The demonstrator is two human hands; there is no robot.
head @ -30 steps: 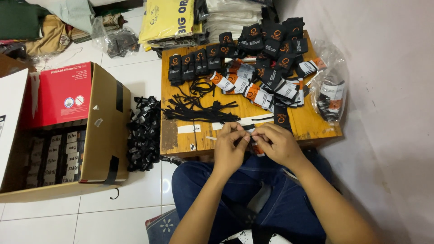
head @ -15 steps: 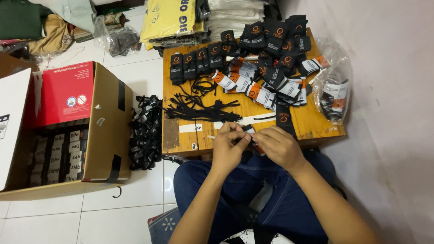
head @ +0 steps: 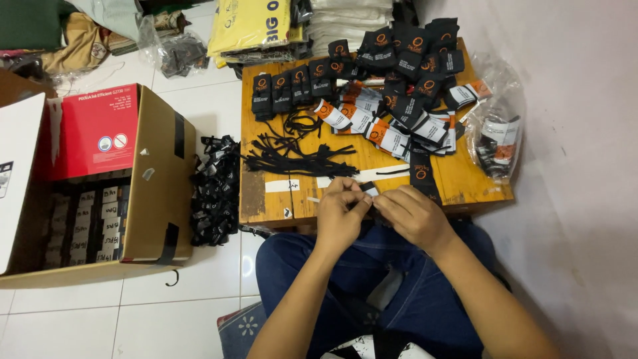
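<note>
The small black-and-white tag [head: 367,191] is pinched between your two hands at the near edge of the desk, just below the middle of the frame. Going from the biggest things down: the open cardboard box [head: 156,179] fills the left side of the frame, standing on the white tiled floor [head: 173,299], with a red flap turned up and rows of small packs inside it. To its right, in the upper centre, the low wooden desk [head: 465,183] carries most of the goods. Across the upper part of the desk lie the folded black bands with orange marks [head: 399,60], many of them overlapping, some with white and orange paper sleeves. A clear plastic bag [head: 500,136] holding more of them sits at the right edge of the desk. On the floor between box and desk is a heap of black pieces [head: 214,193]. A bundle of black strings [head: 292,156] lies on the left half of the desk, just above your hands. Your left hand [head: 340,216] has its fingers closed on the tag, thumb and forefinger pressed to it. Your right hand [head: 415,214] meets it from the right, fingers curled and closed on the same tag.
</note>
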